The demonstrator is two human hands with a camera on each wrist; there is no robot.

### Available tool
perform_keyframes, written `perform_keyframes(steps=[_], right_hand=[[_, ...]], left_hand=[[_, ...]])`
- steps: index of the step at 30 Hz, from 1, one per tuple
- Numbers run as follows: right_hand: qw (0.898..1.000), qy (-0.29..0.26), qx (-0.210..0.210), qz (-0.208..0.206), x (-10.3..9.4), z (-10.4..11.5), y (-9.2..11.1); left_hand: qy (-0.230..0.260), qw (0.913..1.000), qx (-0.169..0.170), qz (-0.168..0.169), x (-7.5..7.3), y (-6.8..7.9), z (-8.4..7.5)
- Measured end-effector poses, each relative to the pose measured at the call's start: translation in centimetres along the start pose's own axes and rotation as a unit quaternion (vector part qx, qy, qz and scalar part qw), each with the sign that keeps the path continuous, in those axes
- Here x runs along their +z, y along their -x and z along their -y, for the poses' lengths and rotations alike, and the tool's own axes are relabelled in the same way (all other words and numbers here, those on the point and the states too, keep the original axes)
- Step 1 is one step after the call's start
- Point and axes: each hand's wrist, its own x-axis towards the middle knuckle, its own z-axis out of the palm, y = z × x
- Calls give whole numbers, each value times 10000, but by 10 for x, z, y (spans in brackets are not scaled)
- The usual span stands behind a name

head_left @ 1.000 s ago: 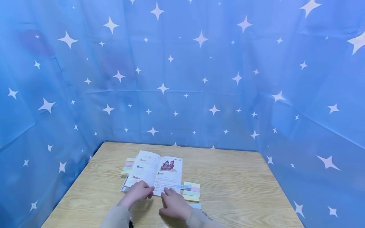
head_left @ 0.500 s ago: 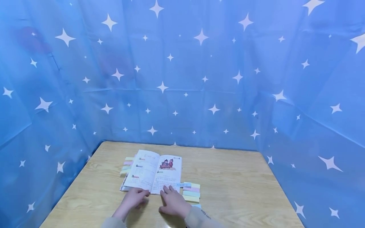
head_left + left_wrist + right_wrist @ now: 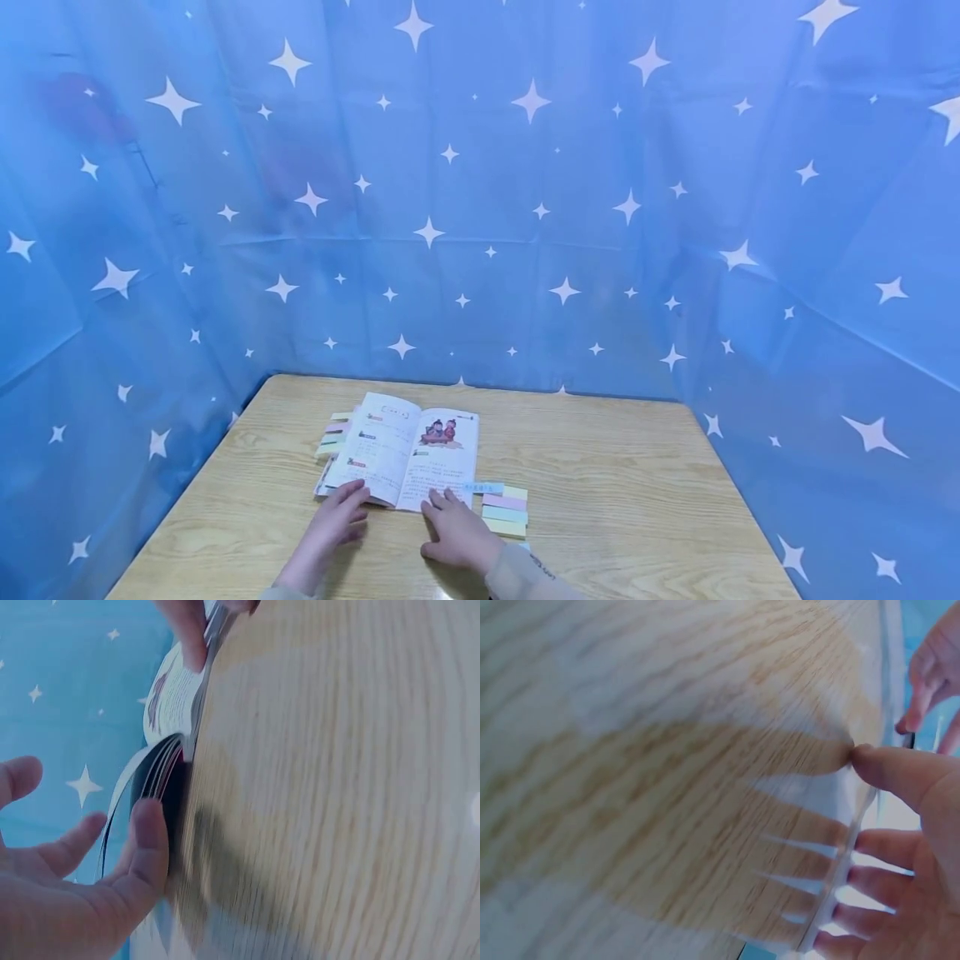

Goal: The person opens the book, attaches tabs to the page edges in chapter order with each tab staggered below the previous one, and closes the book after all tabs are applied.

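Observation:
An open book (image 3: 442, 471) lies on the table, a coloured picture at the top of its right page. My left hand (image 3: 328, 523) is at the lower edge of the left page, fingers spread and not curled round anything. In the left wrist view the left thumb (image 3: 150, 832) is close to the book's fanned lower page edges (image 3: 163, 761); I cannot tell whether it touches them. My right hand (image 3: 461, 535) rests its outstretched fingers on the lower right page. A blue sticky tab (image 3: 483, 487) with writing sticks out from that page.
Yellow, pink and green paper strips (image 3: 506, 515) lie right of the book, beside the right hand. More coloured tabs (image 3: 335, 433) stick out from the book's left side. The wooden table (image 3: 615, 483) is enclosed by a blue star-patterned curtain (image 3: 480, 192).
My left hand has moved left from near the book's spine to the lower left page, and its fingers have spread. My right hand has stayed on the right page.

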Motion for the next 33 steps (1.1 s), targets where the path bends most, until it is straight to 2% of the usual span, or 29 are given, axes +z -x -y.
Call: perform_keyframes(steps=[5, 7, 12, 15, 19, 24, 27, 33], right_hand=[[10000, 41, -66, -11, -2, 0, -1], [10000, 22, -66, -32, -2, 2, -1], [9999, -2, -121, -3, 0, 4, 0], [9999, 19, -134, 6, 1, 4, 0], [9999, 55, -108, -50, -1, 3, -4], [9999, 36, -155, -58, -2, 0, -7], [9999, -23, -158, -37, -3, -1, -8], [9997, -137, -193, 23, -5, -5, -10]], left_hand=[[328, 9993, -53, -171, -13, -4, 2], [727, 9971, -32, -226, -18, -4, 2], [1781, 9821, 84, -599, -27, -4, 4], [2091, 9740, 89, -871, -28, -7, 4], [2565, 9613, 40, -1004, -26, -15, 1], [2894, 9501, -205, -1149, -23, -26, -1], [2939, 9489, -329, -1099, -19, -31, 0], [2991, 9502, -320, -820, -7, -38, 3]])
